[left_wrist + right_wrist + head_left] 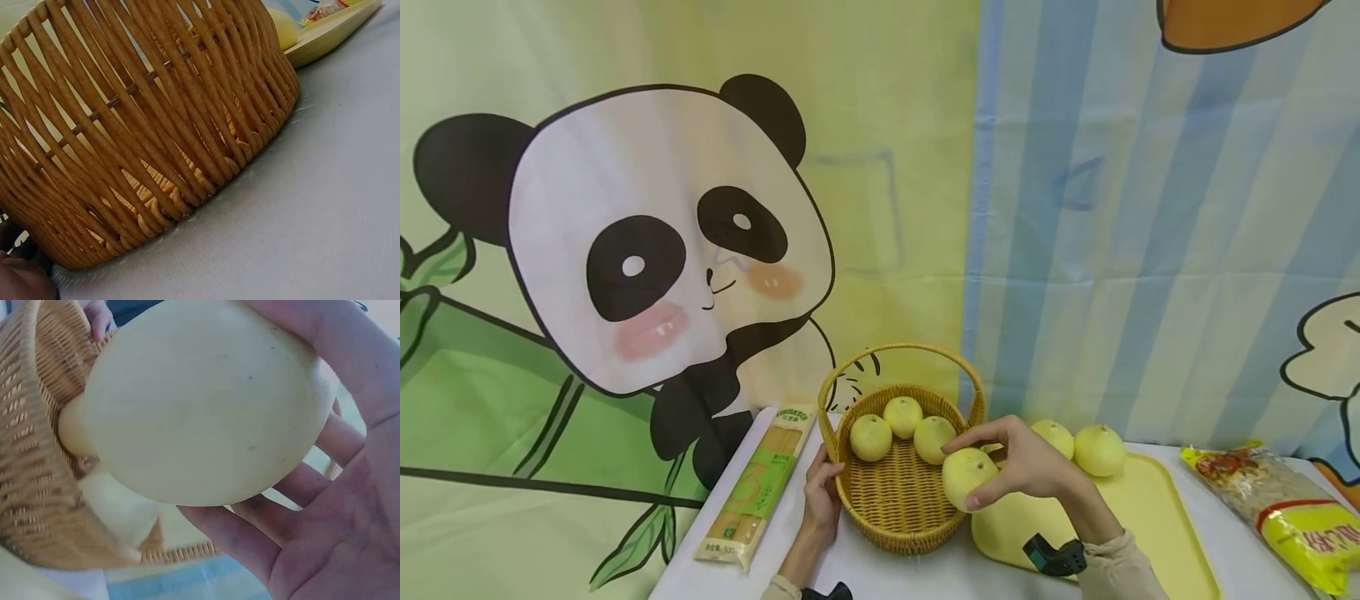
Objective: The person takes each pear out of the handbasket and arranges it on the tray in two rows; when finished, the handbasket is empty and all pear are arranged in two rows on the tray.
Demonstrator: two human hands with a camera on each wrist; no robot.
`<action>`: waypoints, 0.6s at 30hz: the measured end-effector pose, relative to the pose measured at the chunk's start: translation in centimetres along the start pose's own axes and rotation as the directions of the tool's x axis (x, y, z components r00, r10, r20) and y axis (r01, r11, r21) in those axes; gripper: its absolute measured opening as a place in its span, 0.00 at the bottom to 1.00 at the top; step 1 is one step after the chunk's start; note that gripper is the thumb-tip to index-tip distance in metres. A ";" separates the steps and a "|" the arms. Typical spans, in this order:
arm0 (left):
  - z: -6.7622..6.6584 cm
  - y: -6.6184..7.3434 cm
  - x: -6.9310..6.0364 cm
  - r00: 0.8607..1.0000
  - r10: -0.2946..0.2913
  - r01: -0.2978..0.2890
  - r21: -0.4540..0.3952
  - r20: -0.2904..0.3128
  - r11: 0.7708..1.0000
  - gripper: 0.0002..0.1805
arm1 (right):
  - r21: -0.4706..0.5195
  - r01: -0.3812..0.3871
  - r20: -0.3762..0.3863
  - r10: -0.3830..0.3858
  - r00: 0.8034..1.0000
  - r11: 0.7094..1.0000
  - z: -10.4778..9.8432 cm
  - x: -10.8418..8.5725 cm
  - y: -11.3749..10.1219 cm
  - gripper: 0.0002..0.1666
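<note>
A brown wicker basket (902,533) with a tall arched handle stands on the table. Three round pale-yellow fruits (871,438) lie at the back of its inside. My left hand (822,498) holds the basket's left side, its thumb at the rim; in the left wrist view the woven wall (162,119) hides most of that hand. Over the basket's right rim, my right hand (1026,462) grips another pale-yellow fruit (964,479) between thumb and fingers. That fruit fills much of the right wrist view, the thumb on one side and fingertips on the other.
Right of the basket lies a yellow tray (1172,525), with two more pale-yellow fruits (1100,451) at its back. A pack of noodles (758,492) lies to the left, and a printed food bag (1277,517) at far right. Behind hangs a panda-print curtain (902,208).
</note>
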State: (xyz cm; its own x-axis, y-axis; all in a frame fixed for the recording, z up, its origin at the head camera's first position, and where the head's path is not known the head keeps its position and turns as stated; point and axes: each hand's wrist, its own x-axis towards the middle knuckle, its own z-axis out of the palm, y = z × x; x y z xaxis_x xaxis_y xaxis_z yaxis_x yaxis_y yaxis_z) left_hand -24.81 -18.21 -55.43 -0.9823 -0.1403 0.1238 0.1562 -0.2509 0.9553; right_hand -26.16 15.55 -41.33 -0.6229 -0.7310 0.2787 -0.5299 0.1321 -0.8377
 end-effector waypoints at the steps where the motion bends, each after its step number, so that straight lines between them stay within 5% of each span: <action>1: 0.0 0.0 0.0 1.000 0.003 -0.003 0.003 0.000 1.000 0.37 | -0.009 0.006 -0.008 -0.006 1.000 1.000 -0.2 -0.3 0.0 0.32; 9: -0.2 -0.2 0.0 1.000 0.010 -0.010 0.005 0.021 1.000 0.39 | -0.009 0.070 -0.042 -0.071 0.997 0.997 -1.6 -2.8 0.1 0.34; 18: -0.2 0.0 0.0 1.000 0.004 -0.004 -0.015 0.029 1.000 0.40 | 0.044 0.028 -0.149 -0.021 0.989 0.999 -4.1 -6.0 1.2 0.34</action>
State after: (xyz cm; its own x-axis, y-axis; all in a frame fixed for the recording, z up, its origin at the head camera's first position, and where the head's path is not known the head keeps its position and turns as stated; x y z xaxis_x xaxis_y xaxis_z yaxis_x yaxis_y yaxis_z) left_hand -24.83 -18.41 -55.50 -0.9843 -0.1131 0.1356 0.1614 -0.2642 0.9509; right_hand -25.43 22.84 -42.13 -0.6904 -0.6258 0.3629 -0.5212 0.0824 -0.8495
